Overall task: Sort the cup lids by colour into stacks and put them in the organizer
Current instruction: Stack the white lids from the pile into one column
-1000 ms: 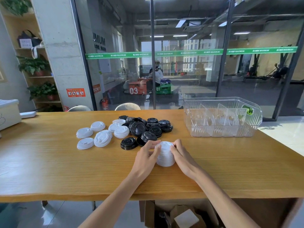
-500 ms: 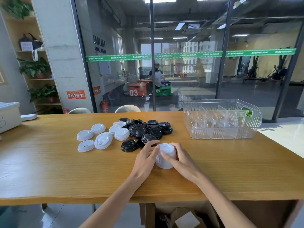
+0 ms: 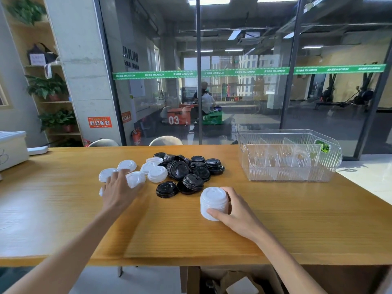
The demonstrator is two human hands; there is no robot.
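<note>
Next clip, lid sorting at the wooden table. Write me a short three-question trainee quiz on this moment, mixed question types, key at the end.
1. True or false: the clear organizer already holds lids.
2. Which hand grips the white lid stack? A) left B) right C) both
3. Fill in: the left hand reaches over the loose ____ lids, beside the black lid pile.

Key: 1 false, no lids show in its compartments. 2 B, the right hand curls round it. 3 white.
</note>
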